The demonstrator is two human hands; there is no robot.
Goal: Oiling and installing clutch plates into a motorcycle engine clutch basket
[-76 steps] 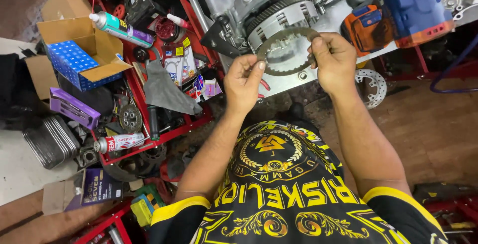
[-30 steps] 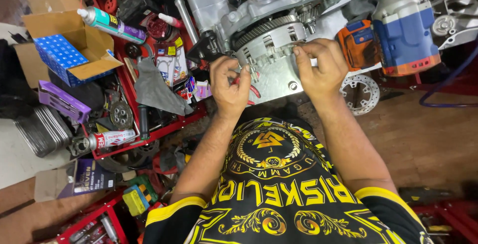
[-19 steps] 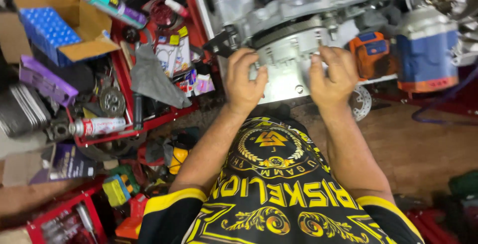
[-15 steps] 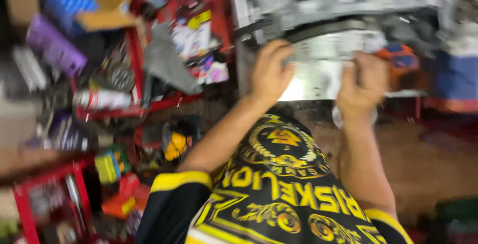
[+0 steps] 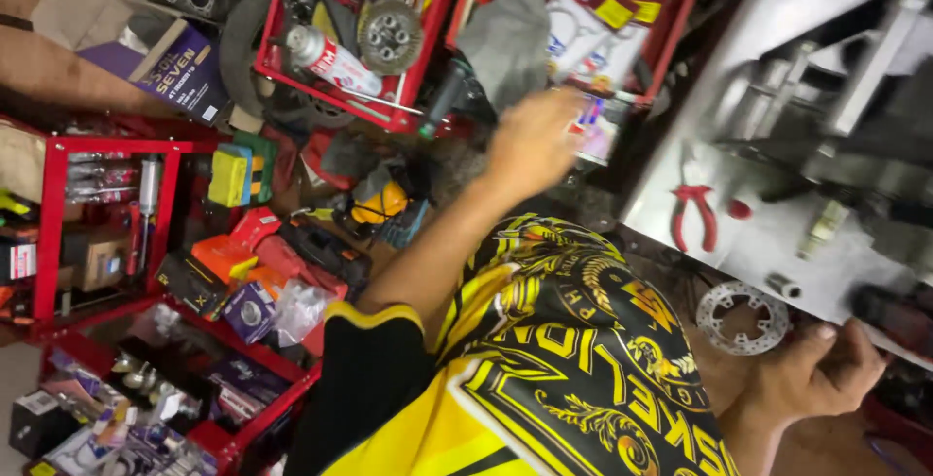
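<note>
A: What is nearest to the camera?

B: The yellow and black shirt (image 5: 554, 379). The right hand (image 5: 812, 374) rests at the lower right, just under the near edge of the grey metal bench (image 5: 777, 243), its fingers curled together; I cannot tell if they hold something. A perforated brake disc (image 5: 743, 319) lies just beside it.

A: And the packages?

B: At the lower left, the red tray (image 5: 243, 427) carries small purple boxes (image 5: 248, 311) and clear plastic bags (image 5: 296, 306). Beside the red shelf frame (image 5: 49, 233) stands a small yellow and green carton (image 5: 233, 175). Farther, near the top left corner, a purple box with white lettering (image 5: 185, 68) lies against brown cardboard.

A: Where is the left hand?

B: The left hand (image 5: 530, 141) reaches over the front edge of the red tool cart (image 5: 389, 117), blurred; fingers seem loosely apart, clamped on nothing I can see. Just beyond it lie white packets with yellow labels (image 5: 607, 34) and a grey cloth (image 5: 505, 34). A white spray can with red label (image 5: 330, 58) lies on the cart. Red pliers (image 5: 695, 214) lie on the bench.

A: What differs from before?

B: Earlier both hands pressed a ring-shaped gasket onto the engine cover. Now the view has swung left and both hands are off it.
</note>
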